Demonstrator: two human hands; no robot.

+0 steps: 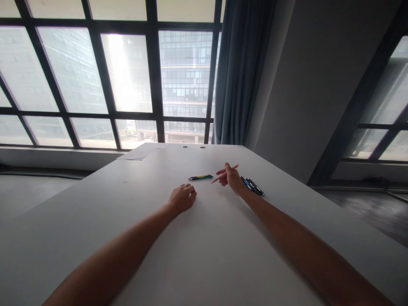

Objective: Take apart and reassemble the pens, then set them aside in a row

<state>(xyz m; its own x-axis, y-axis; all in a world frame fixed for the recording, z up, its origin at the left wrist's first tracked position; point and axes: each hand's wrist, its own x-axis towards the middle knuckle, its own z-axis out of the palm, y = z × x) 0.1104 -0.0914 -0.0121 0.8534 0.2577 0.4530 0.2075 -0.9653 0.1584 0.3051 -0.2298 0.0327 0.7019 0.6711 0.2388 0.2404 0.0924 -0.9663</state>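
My right hand [230, 178] is above the table, closed around a slim pink pen [218, 178]. The pen is tilted, its pointed end down to the left and its other end sticking out above the hand. On the white tabletop, my left hand [182, 198] rests with its fingers curled in and nothing visible in them. Just beyond it lie pens with dark, yellow and green parts [200, 177], close together and roughly crosswise. Beside my right wrist is a group of several dark and blue pens [253, 186], partly hidden by that hand and forearm.
The long white table [178, 259] runs away toward large windows. White paper [134, 154] lies at its far left edge. Two dark round fittings [202, 147] are near the far end. A blue curtain [237, 76] and a grey pillar [296, 93] stand beyond to the right.
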